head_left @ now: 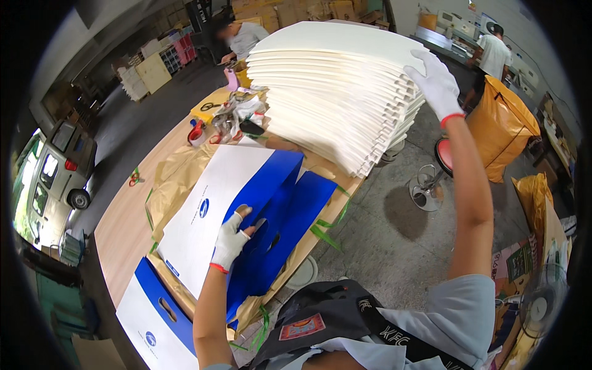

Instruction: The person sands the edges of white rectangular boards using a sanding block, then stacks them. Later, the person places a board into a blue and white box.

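My left hand (232, 240), in a white glove with bare fingertips, grips a blue and white paper bag (203, 203) near its handle cut-out. This bag lies flattened on the table, overlapping more blue panels (311, 197) to its right. My right hand (436, 85), in a white glove with a red cuff, reaches far out to a tall stack of white sheets (333, 80). Its fingers are spread against the stack's upper right corner. Another blue and white bag (145, 320) lies at the table's near left. Brown wrapping paper (176, 176) shows under the bags.
Scissors (209, 106), tape rolls (197, 132) and clutter lie on the wooden table (132, 213). Green strapping (327, 234) hangs off its right edge. A stool (443, 154) and an orange sack (502, 129) stand right. Two people work farther back; a van (58, 179) is parked left.
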Demonstrator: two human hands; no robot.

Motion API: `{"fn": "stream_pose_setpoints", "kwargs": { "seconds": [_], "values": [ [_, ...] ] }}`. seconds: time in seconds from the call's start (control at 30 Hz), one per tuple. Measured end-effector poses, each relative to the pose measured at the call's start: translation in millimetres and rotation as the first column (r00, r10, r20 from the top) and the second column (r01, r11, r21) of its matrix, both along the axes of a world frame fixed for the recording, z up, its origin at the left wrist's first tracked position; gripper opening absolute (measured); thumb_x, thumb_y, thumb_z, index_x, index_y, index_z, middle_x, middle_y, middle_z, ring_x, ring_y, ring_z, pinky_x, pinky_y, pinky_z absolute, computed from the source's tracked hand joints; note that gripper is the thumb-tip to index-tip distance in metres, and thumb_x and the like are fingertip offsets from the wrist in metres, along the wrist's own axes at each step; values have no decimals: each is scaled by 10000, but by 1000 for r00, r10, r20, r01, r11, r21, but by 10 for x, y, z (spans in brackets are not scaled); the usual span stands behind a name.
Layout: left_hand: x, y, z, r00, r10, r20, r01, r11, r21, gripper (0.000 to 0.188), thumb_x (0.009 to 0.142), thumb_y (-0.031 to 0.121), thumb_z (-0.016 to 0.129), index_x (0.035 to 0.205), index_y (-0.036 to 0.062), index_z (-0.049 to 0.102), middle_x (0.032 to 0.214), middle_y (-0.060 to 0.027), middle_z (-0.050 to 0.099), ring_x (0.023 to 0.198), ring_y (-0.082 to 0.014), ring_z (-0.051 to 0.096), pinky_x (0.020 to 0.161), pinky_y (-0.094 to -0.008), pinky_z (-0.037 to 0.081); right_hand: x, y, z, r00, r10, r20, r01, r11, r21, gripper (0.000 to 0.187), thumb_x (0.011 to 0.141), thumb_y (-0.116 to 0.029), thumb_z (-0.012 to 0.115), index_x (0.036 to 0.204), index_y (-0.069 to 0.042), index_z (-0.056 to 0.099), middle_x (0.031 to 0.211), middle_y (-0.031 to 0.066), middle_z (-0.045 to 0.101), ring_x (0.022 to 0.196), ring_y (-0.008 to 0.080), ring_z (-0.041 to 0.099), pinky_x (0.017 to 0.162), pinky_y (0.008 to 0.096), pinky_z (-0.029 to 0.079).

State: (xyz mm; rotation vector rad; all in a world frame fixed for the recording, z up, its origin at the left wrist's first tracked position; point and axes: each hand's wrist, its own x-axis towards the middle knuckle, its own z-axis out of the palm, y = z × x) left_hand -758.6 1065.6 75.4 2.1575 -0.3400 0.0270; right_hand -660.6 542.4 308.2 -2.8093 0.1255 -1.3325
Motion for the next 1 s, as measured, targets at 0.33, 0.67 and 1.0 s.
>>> {"fn": "stream_pose_setpoints", "kwargs": {
  "seconds": [0.33,0.67,1.0],
  "values": [
    [104,-255,144,999,34,22,-38,971,235,500,877,139,700,1352,115,547,1363,-157,555,1192,-285,575,985,-347,447,185,-663,248,816,410,-407,-430,902,45,389,947,-365,532,1206,-84,603,1077,169,656,1025,342,601,914,369,462],
    [251,-367,414,858,-40,-512,-105,962,-252,578,824,-164,503,1379,-6,485,1502,-94,379,1029,-155,606,492,-229,438,31,480,922,857,458,-234,-463,489,-739,200,940,-263,481,955,-108,606,881,117,629,842,294,631,671,398,507],
    [291,-238,274,849,-158,-504,-358,528,-770,685,1027,463,316,1472,-55,263,1410,-187,485,1304,-279,444,1117,-313,281,-1646,2881,-280,159,882,-444,-923,-27,-383,162,732,-186,576,656,-61,506,488,66,482,399,187,503,367,350,354]
  ]
}}
